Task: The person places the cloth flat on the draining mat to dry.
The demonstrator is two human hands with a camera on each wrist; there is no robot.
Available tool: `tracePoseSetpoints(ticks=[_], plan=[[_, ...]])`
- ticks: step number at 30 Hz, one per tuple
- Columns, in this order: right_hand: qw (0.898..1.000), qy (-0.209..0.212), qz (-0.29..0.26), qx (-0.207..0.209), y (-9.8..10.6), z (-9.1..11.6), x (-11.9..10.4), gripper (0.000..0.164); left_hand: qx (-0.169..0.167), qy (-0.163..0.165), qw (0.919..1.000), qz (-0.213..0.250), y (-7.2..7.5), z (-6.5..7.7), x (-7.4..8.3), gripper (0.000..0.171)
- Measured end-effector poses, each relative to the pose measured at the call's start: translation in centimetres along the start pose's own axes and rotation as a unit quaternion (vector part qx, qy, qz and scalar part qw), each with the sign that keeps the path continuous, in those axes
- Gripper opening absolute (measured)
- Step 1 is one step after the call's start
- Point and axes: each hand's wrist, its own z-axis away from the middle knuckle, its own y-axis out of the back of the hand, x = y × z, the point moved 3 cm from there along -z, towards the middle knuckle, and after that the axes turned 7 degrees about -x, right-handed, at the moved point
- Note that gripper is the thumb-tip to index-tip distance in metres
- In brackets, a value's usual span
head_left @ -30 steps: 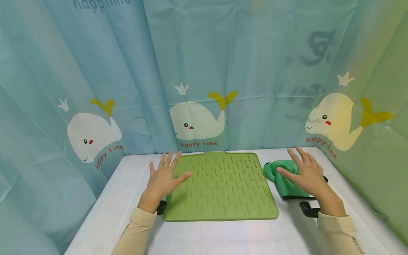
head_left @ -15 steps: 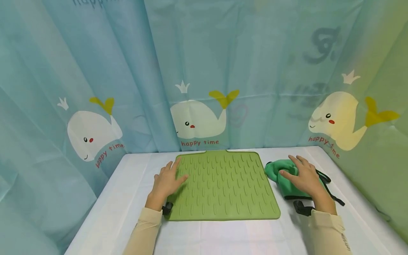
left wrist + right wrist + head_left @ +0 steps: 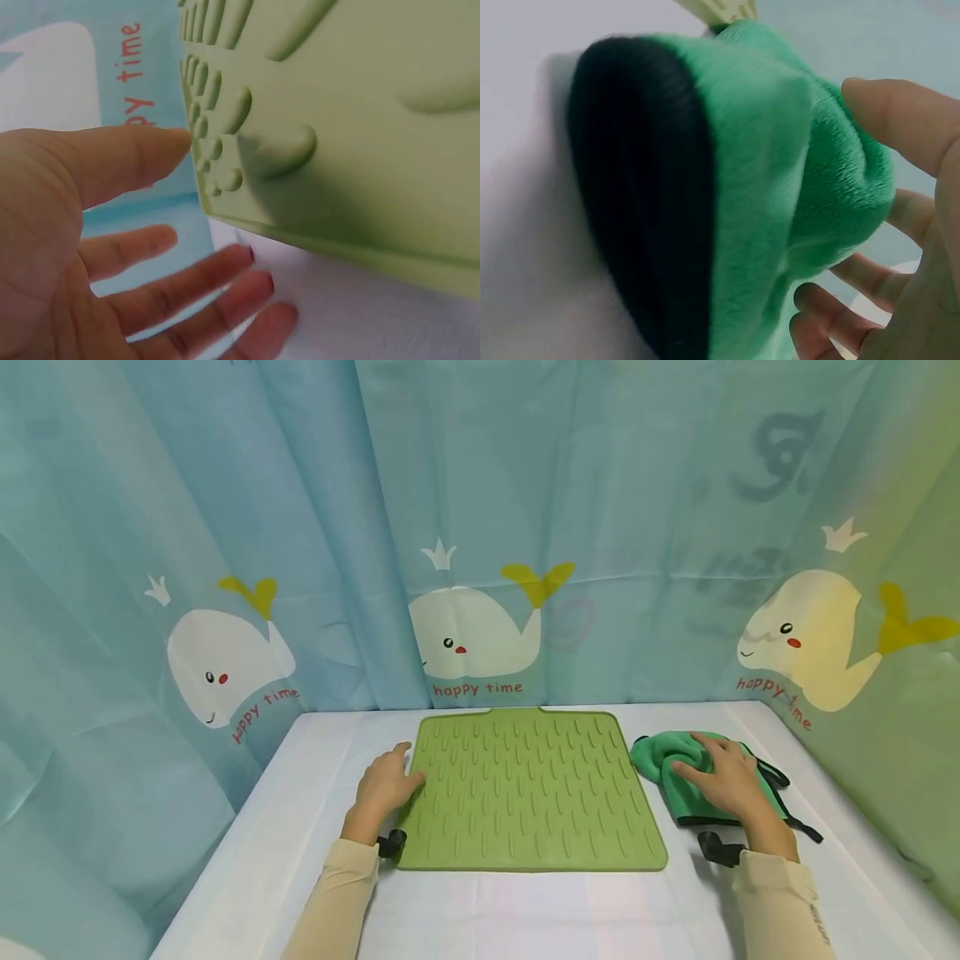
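the left hand [image 3: 381, 787] was spread wide at the left edge of a green ribbed mat [image 3: 532, 793], which lay flat on the white counter [image 3: 525, 910]. the right hand [image 3: 729, 778] was over a bunched green cloth [image 3: 688, 795] just right of the mat, thumb and fingers parted; whether either hand made contact, i couldn't tell.

Two forearms in beige cloth sleeves [image 3: 333, 897] reached forward, well apart; the bare left hand [image 3: 384, 787] spread its fingers loosely, the bare right hand [image 3: 727, 779] bent its own, thumb apart.
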Motion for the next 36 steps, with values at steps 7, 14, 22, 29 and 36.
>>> tracePoseSetpoints(ticks=[7,14,22,29,36], plan=[[0.999,-0.017,0.000,-0.033,-0.8,-0.3,0.9,0.089,-0.018,-0.011,0.9993,0.030,-0.4,-0.5,-0.3,0.052],[0.999,-0.016,-0.014,-0.041,-1.2,-0.4,1.1,0.092,-0.004,-0.010,0.9982,0.058,-0.3,-1.2,-1.3,0.047],[0.999,-0.027,-0.015,-0.041,-1.1,-0.3,1.4,0.087,-0.009,-0.021,0.9976,0.065,-0.4,-1.7,-1.7,0.045],[0.999,-0.024,-0.007,-0.031,-1.2,-0.5,1.6,0.085,-0.016,-0.014,0.9973,0.070,-0.5,-1.4,-1.9,0.046],[0.999,-0.036,-0.002,-0.007,-1.3,-0.5,1.2,0.069,-0.021,-0.012,0.9974,0.068,-0.6,-1.1,-1.9,0.047]])
